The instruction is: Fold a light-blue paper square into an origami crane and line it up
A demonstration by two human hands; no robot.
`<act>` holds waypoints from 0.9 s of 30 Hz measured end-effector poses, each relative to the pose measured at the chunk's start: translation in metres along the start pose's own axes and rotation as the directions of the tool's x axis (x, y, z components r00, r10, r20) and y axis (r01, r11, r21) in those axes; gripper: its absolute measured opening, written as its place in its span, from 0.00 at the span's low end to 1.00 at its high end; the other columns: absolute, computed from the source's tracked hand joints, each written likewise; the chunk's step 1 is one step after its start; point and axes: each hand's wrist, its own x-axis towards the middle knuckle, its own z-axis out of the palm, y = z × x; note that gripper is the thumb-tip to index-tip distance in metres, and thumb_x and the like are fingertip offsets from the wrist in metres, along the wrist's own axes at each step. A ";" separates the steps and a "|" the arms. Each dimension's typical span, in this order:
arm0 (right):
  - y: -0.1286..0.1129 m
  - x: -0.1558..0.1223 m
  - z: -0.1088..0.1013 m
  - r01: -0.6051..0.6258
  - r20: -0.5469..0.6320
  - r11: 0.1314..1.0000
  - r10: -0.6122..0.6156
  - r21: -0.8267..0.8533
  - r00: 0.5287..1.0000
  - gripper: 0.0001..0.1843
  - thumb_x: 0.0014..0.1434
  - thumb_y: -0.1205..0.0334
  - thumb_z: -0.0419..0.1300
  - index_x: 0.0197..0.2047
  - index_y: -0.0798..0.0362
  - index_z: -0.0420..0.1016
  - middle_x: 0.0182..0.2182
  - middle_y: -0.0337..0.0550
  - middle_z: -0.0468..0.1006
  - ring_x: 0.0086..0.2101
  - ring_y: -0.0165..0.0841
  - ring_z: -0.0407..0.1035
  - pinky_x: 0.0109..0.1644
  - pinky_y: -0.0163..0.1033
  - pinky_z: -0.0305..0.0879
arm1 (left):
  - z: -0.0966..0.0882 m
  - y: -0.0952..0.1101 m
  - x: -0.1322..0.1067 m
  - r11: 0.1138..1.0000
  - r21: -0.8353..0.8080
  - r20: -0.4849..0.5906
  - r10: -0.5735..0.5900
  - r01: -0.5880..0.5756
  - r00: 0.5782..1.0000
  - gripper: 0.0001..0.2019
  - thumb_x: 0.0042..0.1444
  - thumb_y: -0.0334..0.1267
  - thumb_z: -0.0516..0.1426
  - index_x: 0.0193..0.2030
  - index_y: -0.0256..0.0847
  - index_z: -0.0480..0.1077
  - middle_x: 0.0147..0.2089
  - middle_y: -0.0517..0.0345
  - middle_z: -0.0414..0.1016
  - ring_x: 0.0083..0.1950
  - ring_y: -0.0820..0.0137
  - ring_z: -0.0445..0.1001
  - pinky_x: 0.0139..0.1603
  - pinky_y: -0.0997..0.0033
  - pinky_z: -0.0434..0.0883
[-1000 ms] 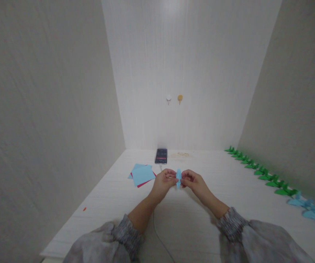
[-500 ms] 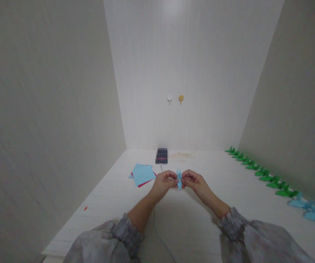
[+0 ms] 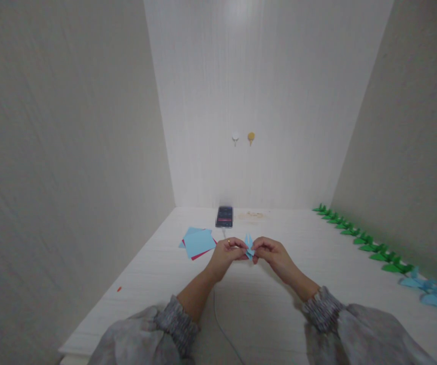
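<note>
A small folded light-blue paper piece (image 3: 248, 246) is held just above the white table (image 3: 157, 284) between both hands. My left hand (image 3: 227, 255), with a ring on one finger, pinches its left side. My right hand (image 3: 271, 253) pinches its right side, fingers curled in. Two pointed flaps of the paper stick up between the fingertips.
A stack of light-blue and red paper sheets (image 3: 197, 243) lies left of the hands. A phone (image 3: 224, 216) with a cable (image 3: 220, 324) lies behind them. Folded green paper figures (image 3: 359, 238) and blue ones (image 3: 435, 296) line the right wall. Two hooks (image 3: 243, 137) hang on the back wall.
The folded blue piece has been worked between the fingers: it went from a narrow upright shape to one with flaps spread apart. Both hands stayed in place.
</note>
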 end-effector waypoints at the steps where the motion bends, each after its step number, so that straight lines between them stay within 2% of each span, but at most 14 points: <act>1: 0.000 0.000 0.000 0.004 0.000 1.000 -0.004 0.000 1.000 0.06 0.44 0.61 0.57 0.25 0.56 0.66 0.18 0.36 0.69 0.22 0.27 0.65 0.30 0.35 0.62 | 0.000 0.000 0.000 1.000 0.004 -0.014 -0.007 0.007 1.000 0.08 0.37 0.37 0.58 0.24 0.35 0.68 0.20 0.61 0.69 0.22 0.76 0.67 0.27 0.75 0.65; 6: -0.008 -0.001 0.003 0.046 0.031 0.998 -0.045 -0.048 0.999 0.08 0.45 0.59 0.55 0.25 0.56 0.67 0.21 0.37 0.68 0.23 0.27 0.64 0.29 0.34 0.61 | 0.000 -0.002 0.002 0.999 0.042 -0.058 -0.022 0.024 0.998 0.11 0.32 0.38 0.61 0.23 0.34 0.67 0.18 0.60 0.69 0.19 0.76 0.66 0.24 0.76 0.64; 10: -0.012 -0.001 0.004 0.027 0.002 0.996 -0.027 -0.087 1.000 0.09 0.45 0.58 0.56 0.25 0.56 0.66 0.20 0.36 0.67 0.23 0.27 0.64 0.29 0.33 0.60 | 0.000 -0.004 0.003 1.000 0.027 -0.069 -0.012 0.014 0.998 0.12 0.31 0.38 0.61 0.23 0.34 0.67 0.19 0.59 0.70 0.21 0.75 0.67 0.24 0.76 0.64; 15: -0.005 0.002 0.004 0.008 -0.047 1.000 -0.009 -0.007 0.999 0.10 0.43 0.59 0.59 0.28 0.55 0.63 0.18 0.34 0.66 0.21 0.26 0.63 0.26 0.32 0.60 | 0.001 -0.003 0.003 1.000 -0.014 -0.062 -0.015 0.014 0.998 0.13 0.31 0.37 0.62 0.26 0.34 0.67 0.21 0.59 0.70 0.22 0.75 0.68 0.27 0.75 0.65; 19: -0.002 0.004 0.003 -0.001 -0.061 0.999 0.004 0.042 0.998 0.13 0.41 0.60 0.60 0.30 0.54 0.62 0.20 0.34 0.67 0.21 0.25 0.63 0.26 0.32 0.60 | 0.001 -0.004 0.004 1.000 -0.030 -0.050 0.006 -0.007 0.999 0.12 0.32 0.36 0.61 0.26 0.34 0.67 0.22 0.60 0.70 0.23 0.76 0.67 0.29 0.75 0.65; 24: -0.001 0.004 0.003 -0.069 -0.033 0.997 0.068 -0.035 0.997 0.09 0.42 0.60 0.58 0.25 0.56 0.65 0.17 0.34 0.67 0.20 0.25 0.62 0.26 0.32 0.58 | -0.001 -0.007 0.006 0.998 -0.040 -0.048 0.038 -0.040 0.998 0.12 0.33 0.35 0.61 0.25 0.35 0.64 0.21 0.63 0.68 0.23 0.78 0.66 0.27 0.77 0.63; 27: 0.000 0.003 0.003 -0.078 -0.046 0.997 0.077 -0.026 0.996 0.09 0.42 0.60 0.59 0.24 0.57 0.65 0.17 0.34 0.67 0.20 0.25 0.62 0.26 0.32 0.58 | 0.000 -0.006 0.007 0.996 -0.075 -0.037 0.054 -0.057 0.998 0.13 0.32 0.34 0.61 0.25 0.36 0.61 0.21 0.64 0.67 0.22 0.79 0.66 0.27 0.77 0.62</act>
